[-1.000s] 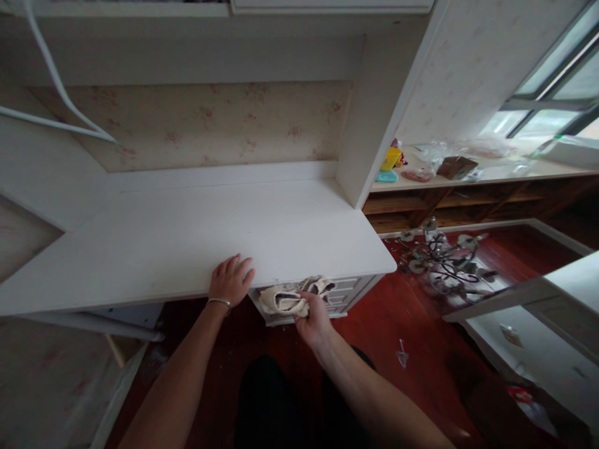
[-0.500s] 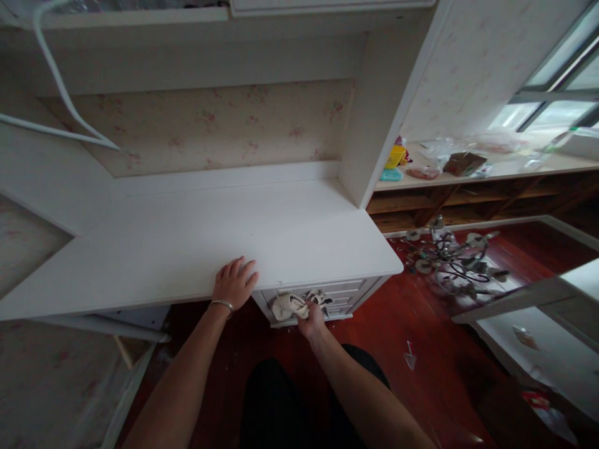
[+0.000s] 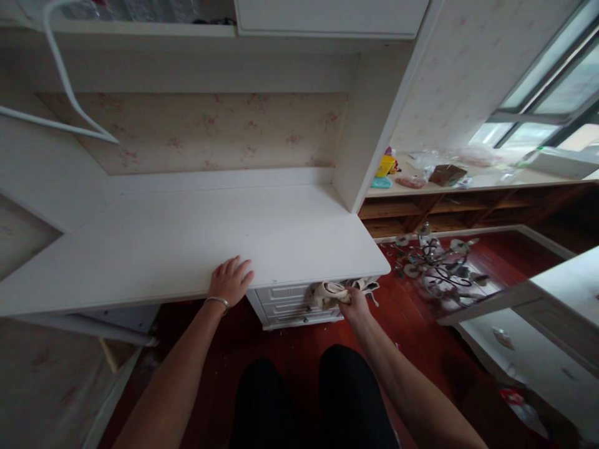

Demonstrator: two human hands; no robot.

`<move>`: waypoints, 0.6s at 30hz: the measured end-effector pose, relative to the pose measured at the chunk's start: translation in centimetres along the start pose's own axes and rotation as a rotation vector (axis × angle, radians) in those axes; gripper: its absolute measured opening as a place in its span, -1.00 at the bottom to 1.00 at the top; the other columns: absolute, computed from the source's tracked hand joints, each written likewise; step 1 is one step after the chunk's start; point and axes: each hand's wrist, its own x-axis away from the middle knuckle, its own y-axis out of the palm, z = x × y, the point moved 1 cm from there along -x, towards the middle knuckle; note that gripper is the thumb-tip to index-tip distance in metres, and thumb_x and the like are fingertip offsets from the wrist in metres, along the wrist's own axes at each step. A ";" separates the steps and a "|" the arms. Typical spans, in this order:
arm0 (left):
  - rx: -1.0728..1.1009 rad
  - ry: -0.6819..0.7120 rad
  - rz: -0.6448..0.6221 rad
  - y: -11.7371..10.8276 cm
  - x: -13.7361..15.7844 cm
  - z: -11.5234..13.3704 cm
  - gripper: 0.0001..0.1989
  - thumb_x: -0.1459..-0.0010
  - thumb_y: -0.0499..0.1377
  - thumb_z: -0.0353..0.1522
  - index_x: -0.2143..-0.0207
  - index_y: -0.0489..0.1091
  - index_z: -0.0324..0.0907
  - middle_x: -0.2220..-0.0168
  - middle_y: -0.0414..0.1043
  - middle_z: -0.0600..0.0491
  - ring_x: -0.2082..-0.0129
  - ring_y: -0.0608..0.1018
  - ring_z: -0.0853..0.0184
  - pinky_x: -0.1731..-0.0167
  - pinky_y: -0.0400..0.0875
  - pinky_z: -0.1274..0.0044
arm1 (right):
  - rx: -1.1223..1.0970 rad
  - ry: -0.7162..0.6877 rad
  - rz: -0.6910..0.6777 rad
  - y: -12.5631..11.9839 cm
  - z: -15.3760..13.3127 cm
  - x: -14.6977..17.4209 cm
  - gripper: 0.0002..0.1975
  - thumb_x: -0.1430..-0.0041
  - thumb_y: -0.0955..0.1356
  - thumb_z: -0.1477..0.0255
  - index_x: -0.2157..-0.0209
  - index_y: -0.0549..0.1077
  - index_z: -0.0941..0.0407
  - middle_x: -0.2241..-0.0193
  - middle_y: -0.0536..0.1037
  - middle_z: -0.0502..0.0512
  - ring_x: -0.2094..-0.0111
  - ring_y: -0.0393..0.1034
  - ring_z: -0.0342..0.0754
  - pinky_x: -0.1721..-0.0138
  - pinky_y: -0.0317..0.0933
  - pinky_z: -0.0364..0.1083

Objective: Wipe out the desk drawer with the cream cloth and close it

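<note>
I see a crumpled cloth point(image 3: 333, 293) bunched against the front of the drawers point(image 3: 290, 305), just under the front edge of the white tabletop point(image 3: 196, 243). My right hand point(image 3: 356, 304) is closed around the cloth, fingers curled into its folds, with part of the fabric spilling out at 9 o'clock of the fist and a smaller flap at 2 o'clock. The cloth touches the top drawer front; I cannot tell how hard it is pressed.

My left hand point(image 3: 229, 282) lies flat on the front edge of the tabletop at 9 o'clock from the cloth, fingers spread and pointing away from me, holding nothing. A thin bracelet point(image 3: 218, 301) sits on that wrist.

Outward: the tabletop runs back to a papered wall panel point(image 3: 206, 131) at 12 o'clock. At 2 o'clock, past the upright side panel, a wooden shelf point(image 3: 468, 187) carries a yellow container point(image 3: 385, 166), a brown box point(image 3: 447, 174) and plastic wrapping. Below it, on the red floor point(image 3: 412, 324), lies a tangle of dark metal lamp parts point(image 3: 440, 268). A white cabinet point(image 3: 538, 324) stands at 4 o'clock.
</note>
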 end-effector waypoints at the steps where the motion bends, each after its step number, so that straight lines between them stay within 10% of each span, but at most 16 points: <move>1: 0.003 0.000 -0.006 0.0 0.0 -0.1 -0.53 -0.23 -0.14 -0.07 -0.13 0.24 0.07 -0.20 0.16 0.01 -0.17 0.22 0.21 -0.11 0.09 0.30 | 0.007 0.020 -0.010 0.4 -0.4 0.6 -0.70 0.06 0.17 0.70 0.33 0.41 0.18 0.48 0.54 0.05 0.48 0.47 -0.07 0.34 0.42 -0.06; 11: 0.032 -0.011 -0.026 0.0 0.3 -0.3 -0.52 -0.24 -0.16 -0.06 -0.14 0.21 0.10 -0.23 0.12 0.04 -0.20 0.17 0.25 -0.14 0.01 0.33 | 0.066 0.101 -0.177 4.6 -3.0 10.5 -0.75 0.01 0.23 0.68 0.28 0.40 0.18 0.50 0.54 0.03 0.48 0.48 -0.11 0.38 0.43 -0.16; 18: 0.069 0.003 -0.042 -0.2 0.2 -0.4 -0.53 -0.24 -0.16 -0.05 -0.12 0.24 0.10 -0.22 0.15 0.03 -0.19 0.19 0.23 -0.14 0.03 0.29 | 0.066 0.053 -0.439 15.2 -1.6 13.7 -0.74 0.02 0.28 0.53 0.22 0.43 0.22 0.44 0.55 0.07 0.34 0.48 -0.03 0.21 0.39 -0.02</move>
